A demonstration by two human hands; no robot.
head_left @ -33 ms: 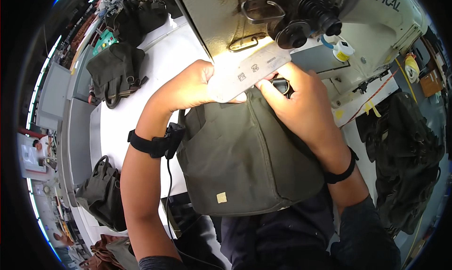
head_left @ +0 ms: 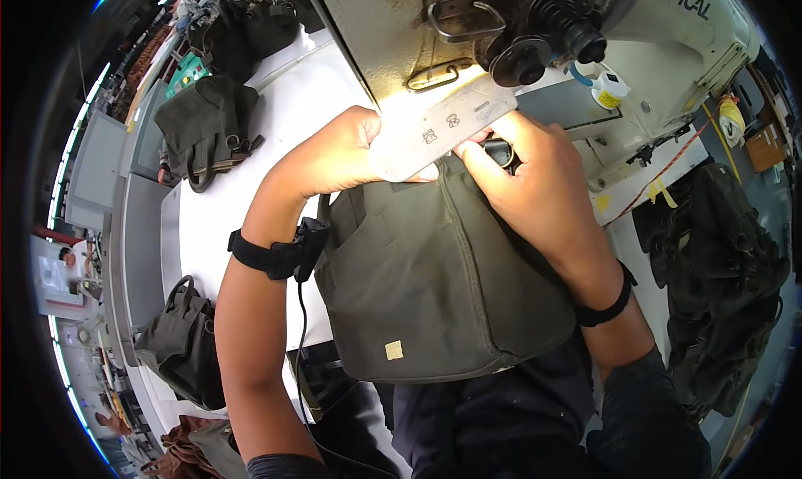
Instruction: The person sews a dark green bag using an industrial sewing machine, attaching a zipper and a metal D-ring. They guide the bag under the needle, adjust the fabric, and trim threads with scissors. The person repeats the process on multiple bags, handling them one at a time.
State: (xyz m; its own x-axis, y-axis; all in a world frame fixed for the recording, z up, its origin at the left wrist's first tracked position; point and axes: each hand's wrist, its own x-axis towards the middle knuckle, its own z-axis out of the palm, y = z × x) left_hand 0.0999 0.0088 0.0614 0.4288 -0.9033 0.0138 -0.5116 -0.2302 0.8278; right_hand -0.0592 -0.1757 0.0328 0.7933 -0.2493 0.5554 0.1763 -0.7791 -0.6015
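Note:
A dark olive fabric bag (head_left: pixel 409 270) hangs in front of me, its top edge up under the sewing machine head (head_left: pixel 401 28). My left hand (head_left: pixel 342 149) is at the top edge on the left; the machine's grey metal plate (head_left: pixel 447 128) hides most of its fingers, and one fingertip shows pressed on the bag. On the right, my right hand (head_left: pixel 535 166) pinches the top edge between thumb and fingers, beside a small dark glossy piece (head_left: pixel 499 152). The needle area is hidden behind the plate. A small pale yellow square (head_left: pixel 393 349) sits low on the bag.
Similar dark bags lie on the white table: one bag (head_left: pixel 209 120) at upper left, another bag (head_left: pixel 180 345) at lower left. Dark bags or fabric (head_left: pixel 718 287) are heaped at right. A white bottle (head_left: pixel 608 89) stands by the machine. A cable (head_left: pixel 302 337) trails from my left wrist.

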